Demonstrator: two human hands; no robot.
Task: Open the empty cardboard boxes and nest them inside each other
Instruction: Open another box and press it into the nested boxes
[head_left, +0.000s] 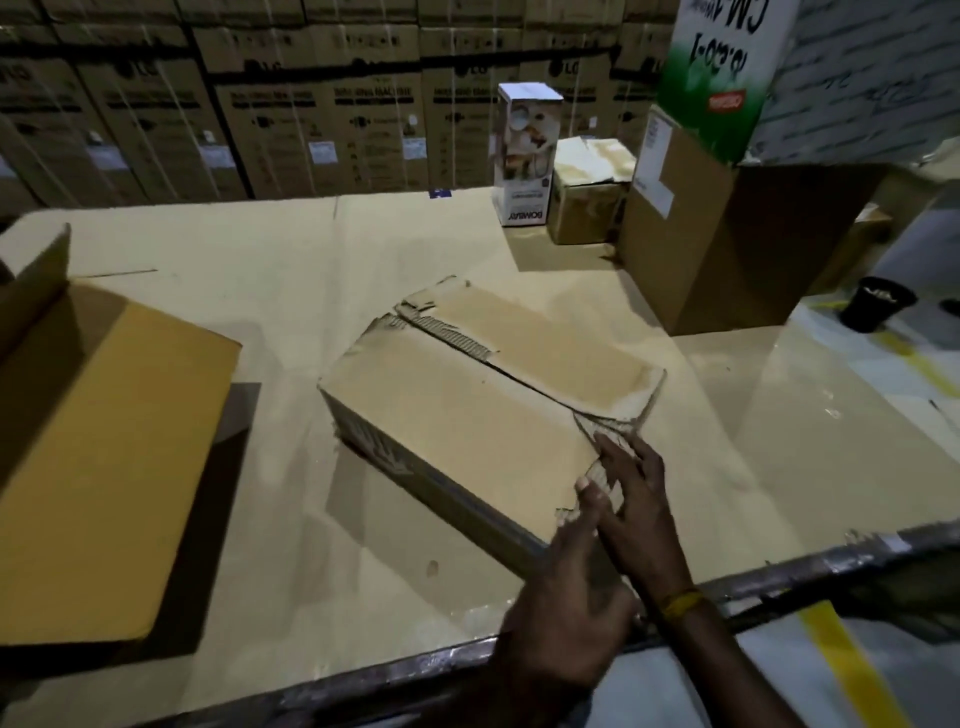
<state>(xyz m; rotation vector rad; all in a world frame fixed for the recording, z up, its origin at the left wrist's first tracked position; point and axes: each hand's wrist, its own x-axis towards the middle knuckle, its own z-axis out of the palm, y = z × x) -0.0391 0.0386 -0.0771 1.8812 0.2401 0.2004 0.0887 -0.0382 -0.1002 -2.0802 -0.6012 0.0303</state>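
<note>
The closed cardboard box lies mid-table, its long axis and flap seam running diagonally away from the person. Both hands meet at its near right corner: the right hand has fingers tucked under the torn flap edge, while the left hand rests loosely open on the corner beside it, gripping nothing.

Matt brown cardboard box, torn flap edges baring corrugation; cardboard-covered table, dull scuffed metal rim; glossy printed carton
</note>
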